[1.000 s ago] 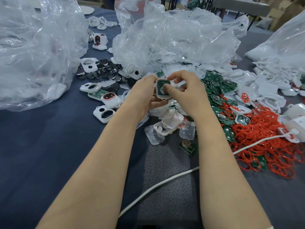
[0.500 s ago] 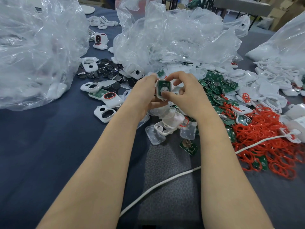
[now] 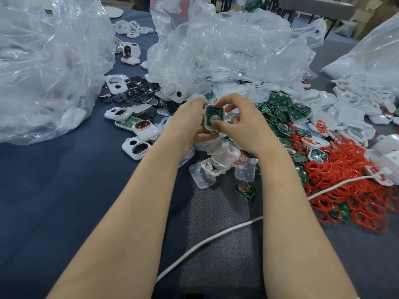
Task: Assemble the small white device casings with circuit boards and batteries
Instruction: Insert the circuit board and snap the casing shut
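Where both hands met, one white casing (image 3: pixel 213 118) sat between them. Left hand (image 3: pixel 189 124) gripped its left side; right hand (image 3: pixel 240 124) pinched its edges.

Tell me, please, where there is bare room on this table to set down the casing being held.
Widest: the blue cloth near left, bordered by the large plastic bag, the loose white shells and the left forearm. Smaller: the grey strip near right, below the red rings. Farther in, circuit boards, shells and coin cells crowd everything.
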Motion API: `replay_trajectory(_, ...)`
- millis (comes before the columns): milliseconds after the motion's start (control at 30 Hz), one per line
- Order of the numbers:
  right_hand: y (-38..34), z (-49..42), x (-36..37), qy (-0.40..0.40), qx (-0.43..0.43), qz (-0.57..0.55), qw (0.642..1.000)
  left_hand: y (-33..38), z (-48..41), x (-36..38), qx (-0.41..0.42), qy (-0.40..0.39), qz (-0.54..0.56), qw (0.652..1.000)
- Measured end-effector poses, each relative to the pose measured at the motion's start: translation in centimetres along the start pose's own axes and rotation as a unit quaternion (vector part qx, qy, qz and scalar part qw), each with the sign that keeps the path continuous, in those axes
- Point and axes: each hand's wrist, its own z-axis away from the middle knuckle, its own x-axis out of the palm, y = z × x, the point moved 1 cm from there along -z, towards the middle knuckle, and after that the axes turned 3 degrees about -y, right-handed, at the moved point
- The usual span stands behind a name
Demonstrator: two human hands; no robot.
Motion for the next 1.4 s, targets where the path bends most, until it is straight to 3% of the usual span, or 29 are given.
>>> replay_trajectory(533, 0.2, 0.0, 0.0, -0.001, 0.002, -0.017, 1.0, 0.2, 0.4, 0.0, 0.001, 0.002, -0.016, 1.0)
replay_trajectory(800, 0.3, 0.0, 0.2, 0.0, -0.001, -0.017, 1.0, -0.4, 0.5, -0.5, 0.049, -0.016, -0.079, 0.996)
replay_trajectory(1067, -0.8, 0.9, -2.2, 0.024, 0.029, 0.018, 0.999, 0.3, 0.6, -0.8, 0.078, 0.061, 0.018, 0.995)
replay_trajectory(1167, -1.2, 2.1, -4.1, -0.071, 0.084, 0.096, 0.989, 0.6, 0.6, -1.2, 0.087, 0.099, 0.062, 0.989)
replay_trajectory(1300, -3.0, 2.9, -3.2, -0.257, 0.119, 0.203, 0.937, 0.7, 0.4, -1.5, 0.086, 0.125, 0.093, 0.984)
replay_trajectory(1400, -3.3, 2.6, -1.9, -0.284, 0.145, 0.228, 0.92, 1.0, 0.5, -2.0, 0.093, 0.139, 0.144, 0.975)
